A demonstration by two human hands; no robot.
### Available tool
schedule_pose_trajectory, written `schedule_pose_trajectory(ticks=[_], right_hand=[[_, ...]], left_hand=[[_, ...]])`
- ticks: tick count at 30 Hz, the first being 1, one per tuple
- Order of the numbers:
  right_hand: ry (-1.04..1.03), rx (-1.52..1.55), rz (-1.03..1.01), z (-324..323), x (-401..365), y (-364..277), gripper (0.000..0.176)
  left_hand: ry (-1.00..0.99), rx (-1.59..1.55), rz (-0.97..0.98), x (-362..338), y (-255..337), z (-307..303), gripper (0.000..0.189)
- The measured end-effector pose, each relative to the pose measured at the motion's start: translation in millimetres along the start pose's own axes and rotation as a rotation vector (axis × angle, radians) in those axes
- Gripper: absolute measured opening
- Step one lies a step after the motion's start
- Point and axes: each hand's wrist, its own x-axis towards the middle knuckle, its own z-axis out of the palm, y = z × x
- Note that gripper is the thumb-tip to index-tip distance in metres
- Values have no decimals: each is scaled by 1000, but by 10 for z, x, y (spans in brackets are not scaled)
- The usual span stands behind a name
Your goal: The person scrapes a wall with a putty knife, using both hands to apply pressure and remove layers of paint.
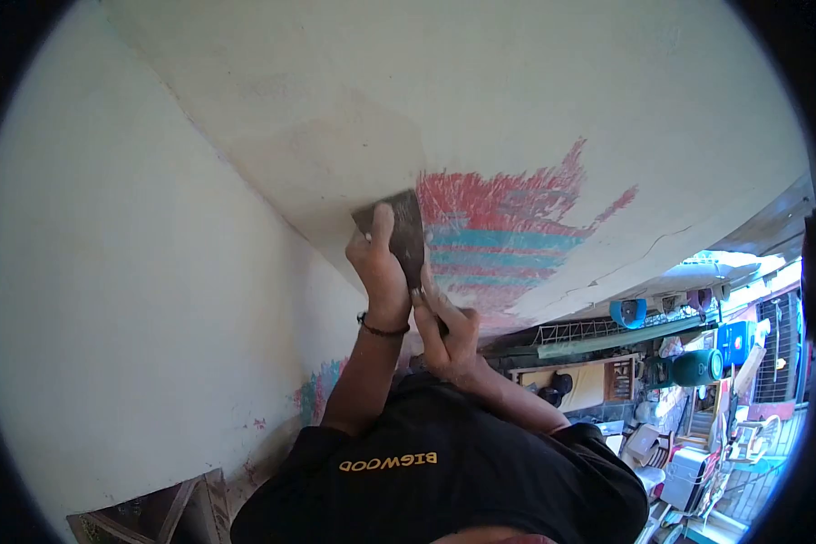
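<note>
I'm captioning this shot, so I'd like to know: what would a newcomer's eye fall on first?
Probably the red and blue paint patch, vivid against the pale wall, just right of center. Next comes the dark scraper at the patch's left edge, with the left hand on its blade and the right hand lower, by the handle. Yellow BIGWOOD lettering also stands out on the black shirt below.

Pale wall point(136, 263) at left; bright light point(709, 258) far right, above clutter point(684, 476), blue container point(737, 342), green container point(696, 367).

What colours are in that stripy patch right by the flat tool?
The stripy patch is pinkish red and turquoise; it shows in the head view.
</note>
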Motion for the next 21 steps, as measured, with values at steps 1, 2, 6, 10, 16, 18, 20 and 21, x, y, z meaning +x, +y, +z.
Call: schedule_pose_trajectory(ticks=[1, 2, 6, 10, 16, 18, 20, 21], right_hand=[[15, -12, -29, 29, -88, 129, 42], [29, -25, -57, 45, -223, 289, 42], [-36, -24, 62, -38, -214, 212, 43], [-62, -13, 57, -13, -23, 33, 43], [9, -28, -103, 25, -243, 378, 45], [-36, -198, -178, 58, -279, 354, 44], [-58, -187, -106, 72, -285, 266, 45], [-56, -90, 0, 62, -278, 192, 45]], left_hand=[[6, 16, 5, -11, -24, -12, 27], [46, 47, -19, -9, -297, -166, 28], [28, -24, -51, -8, -396, -203, 28], [-17, -80, -77, -5, 87, 33, 28], [33, -19, -105, -38, -288, -162, 33], [13, -23, -171, -93, -231, -201, 33], [-27, -23, -234, -76, -102, -207, 32], [3, 6, -192, -86, -156, -245, 31]])
